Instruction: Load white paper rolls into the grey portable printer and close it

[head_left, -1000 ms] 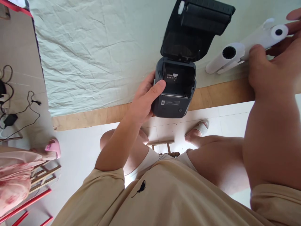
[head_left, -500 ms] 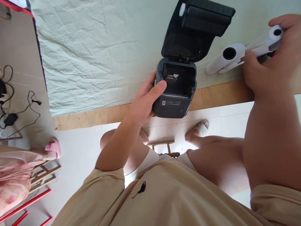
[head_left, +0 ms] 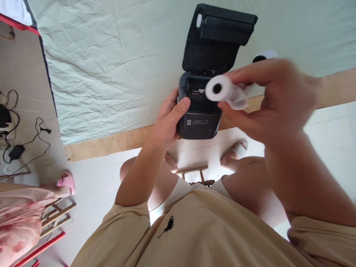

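Note:
A dark label printer (head_left: 198,126) has its lid (head_left: 215,40) swung up, showing the hollow compartment inside. My left hand (head_left: 169,120) grips its left side, the thumb resting on the compartment's edge. Pinched between the thumb and fingers of my right hand (head_left: 274,100) is a small white paper roll (head_left: 221,89), its dark core facing me. The roll is over the right part of the compartment; whether it touches the printer I cannot tell. Behind my right hand, another white roll (head_left: 269,54) with a wide dark core is partly hidden.
A pale green cloth (head_left: 111,66) covers the table, whose bare wooden edge (head_left: 111,144) runs along the front. At left are cables with a black adapter (head_left: 16,152) on the floor, a pink slipper (head_left: 66,181) on a person's foot, and a wooden stool (head_left: 57,215).
My right hand has lifted the small roll from beside the other roll and brought it left to the printer. My left hand still holds the printer, which sits slightly further left in view.

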Motion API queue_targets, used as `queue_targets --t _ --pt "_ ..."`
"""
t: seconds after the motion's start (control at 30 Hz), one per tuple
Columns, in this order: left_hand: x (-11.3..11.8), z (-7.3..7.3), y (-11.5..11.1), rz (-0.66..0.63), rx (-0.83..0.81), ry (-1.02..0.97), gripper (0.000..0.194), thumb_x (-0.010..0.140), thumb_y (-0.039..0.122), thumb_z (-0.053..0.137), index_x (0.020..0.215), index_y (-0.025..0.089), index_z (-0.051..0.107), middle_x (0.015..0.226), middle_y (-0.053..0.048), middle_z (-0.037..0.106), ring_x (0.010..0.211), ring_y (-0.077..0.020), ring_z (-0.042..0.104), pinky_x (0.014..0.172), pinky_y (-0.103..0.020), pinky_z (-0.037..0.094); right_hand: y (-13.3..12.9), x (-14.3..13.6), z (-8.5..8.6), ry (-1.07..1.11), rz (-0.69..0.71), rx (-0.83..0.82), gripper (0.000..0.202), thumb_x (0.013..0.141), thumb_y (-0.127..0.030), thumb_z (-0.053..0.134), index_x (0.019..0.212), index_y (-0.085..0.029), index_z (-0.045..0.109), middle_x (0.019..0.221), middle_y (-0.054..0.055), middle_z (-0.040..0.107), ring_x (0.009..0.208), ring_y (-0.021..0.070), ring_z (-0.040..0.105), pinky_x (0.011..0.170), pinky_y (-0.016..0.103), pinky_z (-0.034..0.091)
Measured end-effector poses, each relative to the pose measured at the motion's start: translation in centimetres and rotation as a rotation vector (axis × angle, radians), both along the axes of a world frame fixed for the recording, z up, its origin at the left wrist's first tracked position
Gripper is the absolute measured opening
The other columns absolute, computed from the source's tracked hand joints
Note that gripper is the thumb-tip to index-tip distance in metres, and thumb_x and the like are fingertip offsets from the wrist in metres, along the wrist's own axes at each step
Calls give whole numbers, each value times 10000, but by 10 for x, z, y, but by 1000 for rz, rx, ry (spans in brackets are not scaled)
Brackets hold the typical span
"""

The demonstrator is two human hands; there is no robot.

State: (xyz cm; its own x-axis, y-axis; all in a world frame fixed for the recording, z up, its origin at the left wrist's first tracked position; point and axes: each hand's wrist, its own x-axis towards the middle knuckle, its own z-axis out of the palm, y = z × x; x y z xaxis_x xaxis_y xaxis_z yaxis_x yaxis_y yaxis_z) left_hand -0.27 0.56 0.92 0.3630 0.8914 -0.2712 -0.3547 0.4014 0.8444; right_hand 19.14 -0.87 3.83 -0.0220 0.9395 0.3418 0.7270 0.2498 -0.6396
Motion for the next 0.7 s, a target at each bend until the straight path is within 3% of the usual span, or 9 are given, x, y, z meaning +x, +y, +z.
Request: queue_targets --t 0.17,0.33,0.43,0.57,0.63,0.7 --pt "2 3 0 -1 10 18 243 888 423 608 1049 243 636 1040 -16 736 1099 -205 722 667 -227 616 5 -15 -7 -222 90 126 166 795 -220 596 943 -294 597 864 -49 701 783 156 675 752 383 533" --pt "1 2 0 2 11 -8 189 914 364 581 1034 230 641 984 -15 712 1012 -200 736 622 -230 584 8 -14 -12 -86 155 244 127 824 -141 545 851 -260 581 999 -69 732 942 177 721 778 391 557" --pt "0 1 0 -7 14 -12 168 911 365 589 998 233 646 901 -2 688 862 -144 726 589 -198 550 3 -16 -14 -18 215 353 134 793 -129 573 837 -256 571 949 -78 730 907 158 714 774 372 556" --pt "-1 -3 1 -16 -18 -31 270 871 446 620 1063 255 612 847 8 637 648 -77 614 499 -185 485 -1 -17 -23 -47 358 427 93 762 -191 643 810 -247 586 904 -87 722 884 143 691 750 354 486" --pt "-2 -7 2 -39 25 -25 306 829 445 667 1071 268 602 888 8 636 705 -93 618 534 -202 504 -1 -16 -27 -71 428 444 59 820 -292 612 820 -234 620 912 -59 716 910 143 673 777 363 442" --pt "-4 -12 3 -53 104 -3 337 785 387 729 1080 281 605 982 6 647 865 -114 635 671 -209 543 0 -15 -30 -40 487 468 212 877 -394 529 846 -226 654 923 -24 713 929 161 664 804 389 424"
